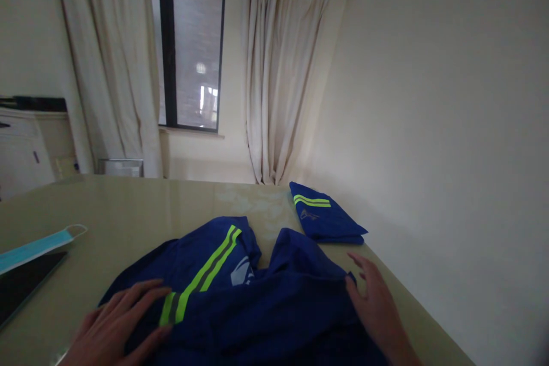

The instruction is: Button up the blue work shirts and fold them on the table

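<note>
- Dark-blue garment (266, 314) is spread in loose layers over the near part of the table (193, 200), cut off by the lower edge of the view.
- Its left side is covered by the left hand (115, 326), laid palm down with fingers spread; nothing is seen to be gripped.
- At its right edge the right hand (377, 303) is held half-open — thumb against the cloth, fingers apart; whether the edge is pinched cannot be told.
- Judging by the layers, the garment is probably being straightened or folded; for the next move, the edges would need to be kept level and the slack smoothed.
- The garment is framed by both hands: its yellow-green band (217, 263) is met by the left fingertips, its right corner by the right thumb, and its bunched far edge is left beyond them.
- Off to the left, a blue mask (34, 249) is placed beside a flat black object (26, 286).
- Beyond the right hand, a folded blue garment (330, 217) is set near the wall (429, 126).
- Farthest back, a window (195, 51) is flanked by curtains (278, 68).
</note>
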{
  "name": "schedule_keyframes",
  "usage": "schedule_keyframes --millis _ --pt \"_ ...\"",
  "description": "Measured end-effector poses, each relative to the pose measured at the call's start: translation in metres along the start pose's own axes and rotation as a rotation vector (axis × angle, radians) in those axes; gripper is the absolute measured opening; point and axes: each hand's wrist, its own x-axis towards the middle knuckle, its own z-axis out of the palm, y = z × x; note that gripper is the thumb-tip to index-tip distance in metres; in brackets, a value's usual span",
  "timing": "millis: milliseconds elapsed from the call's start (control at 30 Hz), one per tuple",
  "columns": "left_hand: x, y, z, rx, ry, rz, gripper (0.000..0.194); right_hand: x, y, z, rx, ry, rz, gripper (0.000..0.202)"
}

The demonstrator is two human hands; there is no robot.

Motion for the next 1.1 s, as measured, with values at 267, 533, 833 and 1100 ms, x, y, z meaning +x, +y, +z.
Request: schedule_keyframes --millis 267,533,833,1100 --pt "0.024 0.014 0.011 0.048 -0.158 0.027 0.041 -0.051 -0.093 0.065 -0.056 -0.898 -0.387 0.092" --pt "-0.01 -0.057 0.003 -0.081 -0.044 0.045 0.041 -0.004 -0.087 0.078 -0.455 -0.717 -0.325 0.072" --pt "-0.012 0.034 -0.008 -0.475 0.19 0.133 0.023 -0.048 -0.176 0.074 0.217 -0.975 -0.459 0.111" --pt "0.033 0.147 -0.046 -0.892 0.224 0.199 0.061 0.014 -0.212 0.081 0.64 -0.674 -0.325 0.026"
